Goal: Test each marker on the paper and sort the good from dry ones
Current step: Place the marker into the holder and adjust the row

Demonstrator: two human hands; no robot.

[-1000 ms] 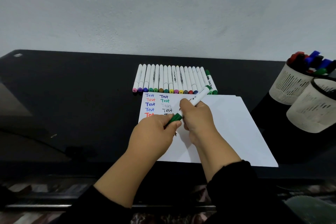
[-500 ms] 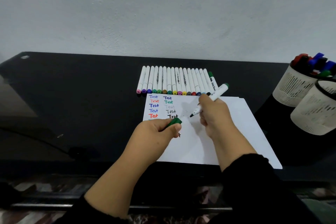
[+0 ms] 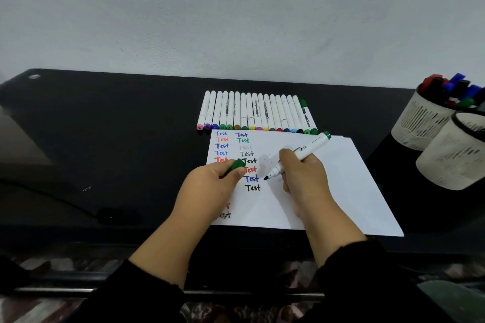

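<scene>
Marker (image 3: 301, 158), uncapped, pinched in right hand (image 3: 304, 178) w/ curled grip, tip just above paper (image 3: 341, 191) beside the lowest "Test" words; left hand (image 3: 207, 186) pinches its green cap (image 3: 235, 165); step looks like test-writing; next needs tip pressed on blank paper, clear of old marks; beyond: marker row (image 3: 257, 113) on table (image 3: 105, 126); two cups (image 3: 446, 144) far right, nothing blocking.

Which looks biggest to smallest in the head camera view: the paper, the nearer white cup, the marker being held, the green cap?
1. Paper
2. Nearer white cup, though nearness to the camera may enlarge it
3. Marker in the right hand
4. Green cap in the left hand
</scene>
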